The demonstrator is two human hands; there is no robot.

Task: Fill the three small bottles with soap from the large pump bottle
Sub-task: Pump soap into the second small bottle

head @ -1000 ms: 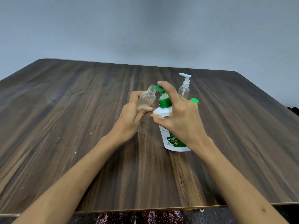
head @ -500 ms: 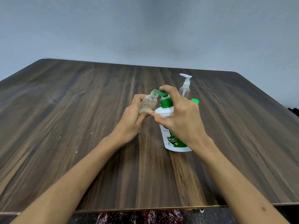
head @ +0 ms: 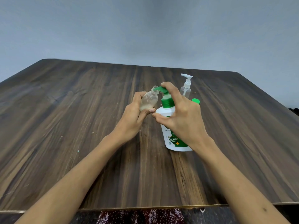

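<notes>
Left hand point(head: 134, 117) grips a small clear bottle point(head: 148, 101), tilted so its open mouth meets the green spout of the large pump bottle point(head: 174, 131) — pale soap pools at the small bottle's base. Right hand point(head: 182, 117) wraps the pump bottle near table point(head: 64, 126) centre, forefinger on the pump head. At one o'clock behind it: a clear pump-topped bottle point(head: 185, 88) and a green cap point(head: 195, 101) — mostly hidden.
</notes>
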